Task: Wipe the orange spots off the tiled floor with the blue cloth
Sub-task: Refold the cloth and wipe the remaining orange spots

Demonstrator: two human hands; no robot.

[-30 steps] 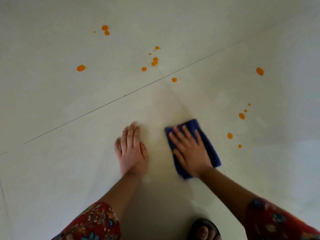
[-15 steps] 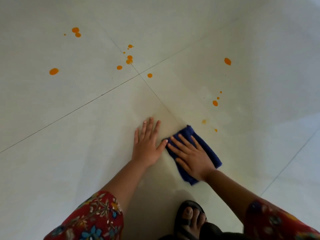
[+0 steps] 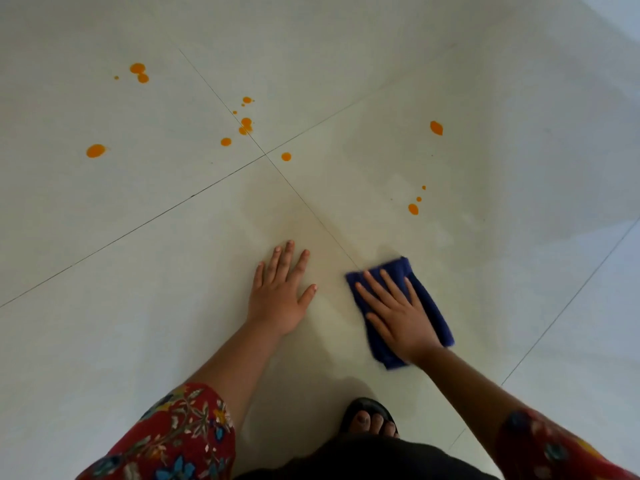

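A folded blue cloth [image 3: 429, 306] lies flat on the pale tiled floor [image 3: 138, 271], and my right hand [image 3: 394, 313] presses on it with straight, spread fingers. Beside it my left hand [image 3: 280, 292] rests flat on the bare tile, fingers spread. Orange spots dot the floor beyond the hands: a small group [image 3: 413, 209] up and right of the cloth, a lone one [image 3: 436, 127] farther off, one [image 3: 286, 156] by the tile joint, a cluster [image 3: 246, 124] near it, and others [image 3: 95, 151] [image 3: 138, 72] at the far left.
My foot in a dark sandal [image 3: 370, 422] stands on the tile just below the hands. Thin grout lines cross at a joint [image 3: 266, 154] ahead of the left hand. A faint damp, yellowish sheen covers the tile around the hands.
My right hand has slid the cloth to the right, away from the left hand. The two orange spots closest to the cloth are gone. The left hand stays planted on the tile.
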